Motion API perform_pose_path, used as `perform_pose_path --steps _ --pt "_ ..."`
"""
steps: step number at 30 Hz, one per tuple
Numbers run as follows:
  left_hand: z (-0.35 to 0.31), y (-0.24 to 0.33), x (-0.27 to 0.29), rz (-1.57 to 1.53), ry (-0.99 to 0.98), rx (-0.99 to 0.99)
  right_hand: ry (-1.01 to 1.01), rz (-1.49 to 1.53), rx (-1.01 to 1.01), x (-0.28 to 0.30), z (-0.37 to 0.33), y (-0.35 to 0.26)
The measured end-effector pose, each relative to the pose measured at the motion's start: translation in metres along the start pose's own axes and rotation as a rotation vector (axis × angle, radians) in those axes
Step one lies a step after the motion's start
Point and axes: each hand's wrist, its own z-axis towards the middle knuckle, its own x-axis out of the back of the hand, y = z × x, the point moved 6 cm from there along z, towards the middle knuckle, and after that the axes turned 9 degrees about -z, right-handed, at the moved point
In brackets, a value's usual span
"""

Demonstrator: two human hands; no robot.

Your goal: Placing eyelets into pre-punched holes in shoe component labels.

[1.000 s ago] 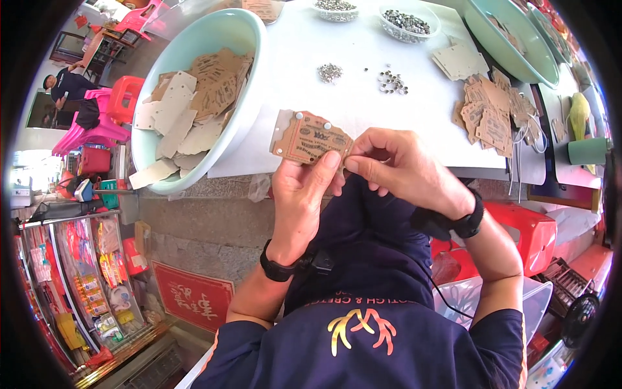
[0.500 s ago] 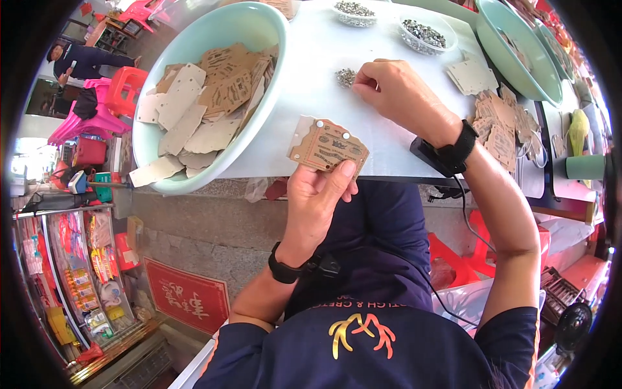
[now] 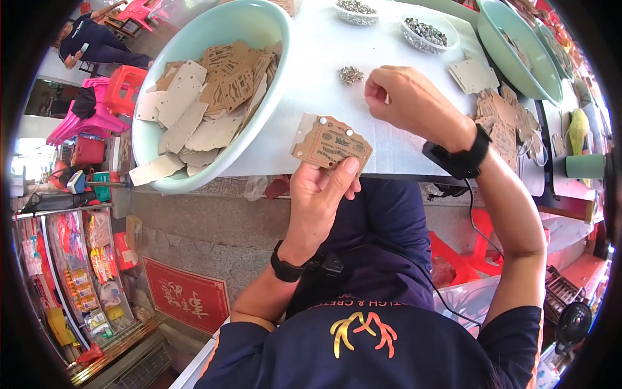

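Note:
A printed brown cardboard piece (image 3: 337, 144) is pinched between the thumb and fingers of my left hand (image 3: 322, 194), just over the table's near edge. Round whitish metal studs show along its upper part, and a paler sheet sticks out behind its left side. Above the table, my right hand (image 3: 411, 104) has its fingers drawn together; whatever they may hold is too small or hidden. Just left of those fingertips lies a small heap of shiny metal fasteners (image 3: 350, 75) on the white table top (image 3: 317, 71).
A big pale-green basin (image 3: 280, 78) of cardboard pieces stands on the left. Two clear tubs (image 3: 433, 47) (image 3: 357, 19) of metal parts sit at the back. Loose brown cards (image 3: 495, 126), grey cards (image 3: 473, 76) and another green basin (image 3: 538, 81) occupy the right. A cable (image 3: 473, 207) hangs from my right wrist.
My right hand has drawn back slightly to the right and nearer, away from the fastener heap. The left hand still grips the cardboard piece, moved a touch. A person at the far left has shifted.

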Motion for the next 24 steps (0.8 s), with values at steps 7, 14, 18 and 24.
perform_pose_path --steps 7,14,18,24 --pt "-0.001 0.004 -0.007 0.012 0.044 0.004 0.032 0.024 0.042 0.007 -0.031 -0.005" --pt "0.0 0.005 -0.013 0.023 0.004 -0.024 0.064 -0.049 0.027 0.009 -0.032 -0.004" --pt "0.004 0.005 -0.016 0.025 -0.006 -0.016 0.074 0.117 -0.035 0.012 -0.038 -0.003" --pt "0.015 0.009 -0.022 -0.015 -0.016 -0.03 -0.073 0.567 -0.333 0.007 -0.06 0.003"
